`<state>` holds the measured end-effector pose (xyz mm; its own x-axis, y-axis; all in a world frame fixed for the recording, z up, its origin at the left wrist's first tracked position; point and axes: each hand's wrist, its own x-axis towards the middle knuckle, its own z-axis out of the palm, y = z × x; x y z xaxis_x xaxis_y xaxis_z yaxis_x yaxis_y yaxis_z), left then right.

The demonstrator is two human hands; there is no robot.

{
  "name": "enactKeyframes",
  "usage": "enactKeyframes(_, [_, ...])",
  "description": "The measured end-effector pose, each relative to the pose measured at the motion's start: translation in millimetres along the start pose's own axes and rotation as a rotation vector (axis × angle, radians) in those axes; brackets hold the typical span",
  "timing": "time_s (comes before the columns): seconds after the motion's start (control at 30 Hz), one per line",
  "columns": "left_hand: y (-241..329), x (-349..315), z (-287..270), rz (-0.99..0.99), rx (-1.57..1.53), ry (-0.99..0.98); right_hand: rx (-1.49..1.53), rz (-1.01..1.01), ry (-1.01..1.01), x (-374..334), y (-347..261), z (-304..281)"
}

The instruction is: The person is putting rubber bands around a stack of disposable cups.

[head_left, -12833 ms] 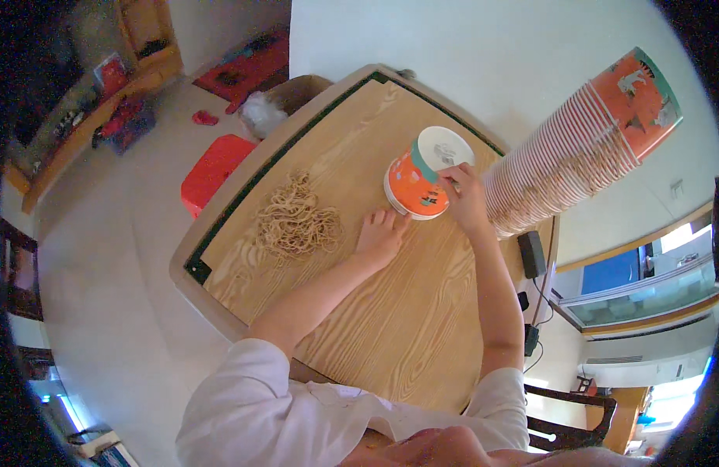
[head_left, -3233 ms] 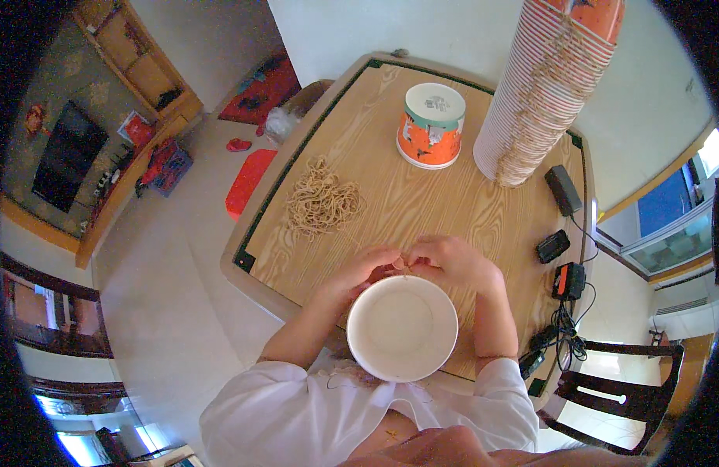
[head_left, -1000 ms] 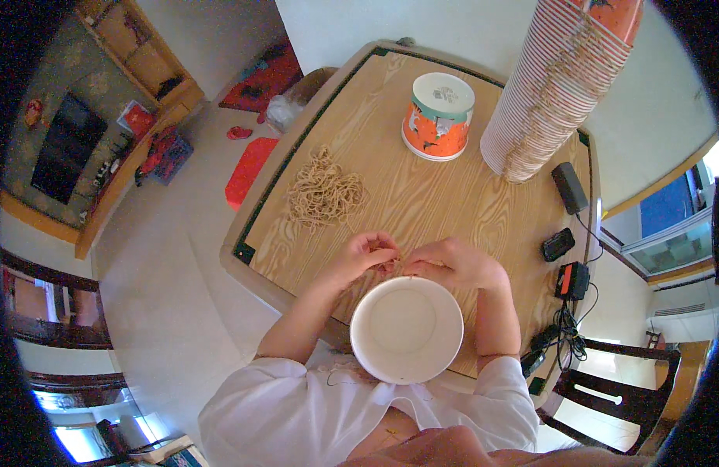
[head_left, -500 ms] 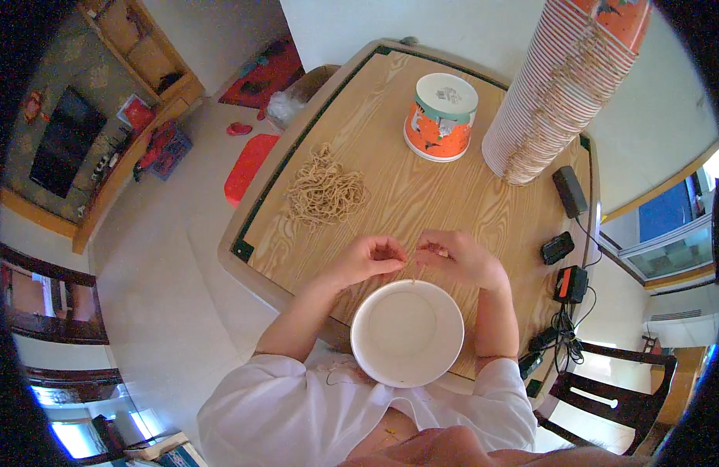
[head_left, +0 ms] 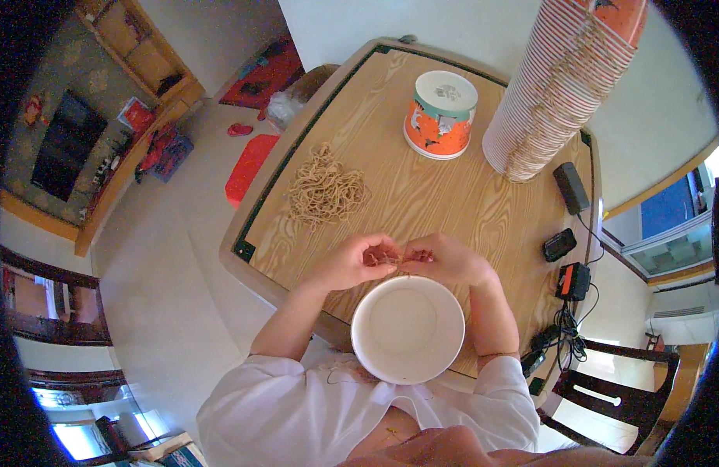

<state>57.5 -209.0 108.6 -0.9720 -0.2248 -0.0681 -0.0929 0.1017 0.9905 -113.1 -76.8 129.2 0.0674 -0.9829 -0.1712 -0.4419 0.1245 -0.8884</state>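
A white paper bucket (head_left: 446, 342) sits open end up against my front, at the near edge of the table. Just beyond its far rim, my left hand (head_left: 353, 262) and my right hand (head_left: 446, 259) meet with fingertips pinched together. A thin piece of tan twine (head_left: 384, 259) shows between them and runs close to the rim; how it is attached there is hidden by my fingers. Farther off to the left lies a loose tangled heap of the same twine (head_left: 326, 191).
An orange and green printed bucket (head_left: 439, 124) stands upside down at the back. Right of it rises a tall stack of nested buckets (head_left: 542, 101) with twine along its side. Black adapters (head_left: 569, 188) and cables line the right edge. A dark chair (head_left: 608, 397) stands at right.
My hands have come closer together, fingertips now meeting beyond the bucket's rim. The twine between them shows more in my left fingers. The bucket has barely moved.
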Motion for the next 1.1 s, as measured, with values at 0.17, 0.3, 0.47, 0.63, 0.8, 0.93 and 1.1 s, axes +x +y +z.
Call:
enactKeyframes(0.17, [-6.4, 1.8, 2.3, 0.011, 0.033, -0.001, -0.043, 0.036, -0.018, 2.1, 0.5, -1.8])
enactKeyframes(0.3, [-17.6, 1.3, -5.8, -0.011, 0.012, -0.002, 0.006, -0.039, -0.015, 0.6, 4.8, -2.1])
enactKeyframes(0.47, [-8.7, 5.5, 1.3, -0.065, -0.066, -0.024, -0.032, -0.032, -0.032, 2.3, 0.6, -1.9])
enactKeyframes(0.63, [-22.7, 6.1, -3.9, -0.039, -0.054, -0.022, -0.019, -0.072, -0.013, 0.6, 1.3, -2.4])
enactKeyframes(0.8, [-12.6, 3.7, -2.7, -0.052, -0.078, 0.010, -0.016, -0.029, -0.021, 0.9, 6.5, -1.8])
enactKeyframes(0.93, [-18.4, 7.2, 1.1, -0.026, -0.061, -0.047, -0.060, -0.015, -0.027, 0.7, 1.8, -3.7])
enactKeyframes(1.1, [-28.6, 1.3, -8.6, -0.059, -0.080, 0.050, -0.027, -0.043, -0.001, -0.2, 3.2, -2.2])
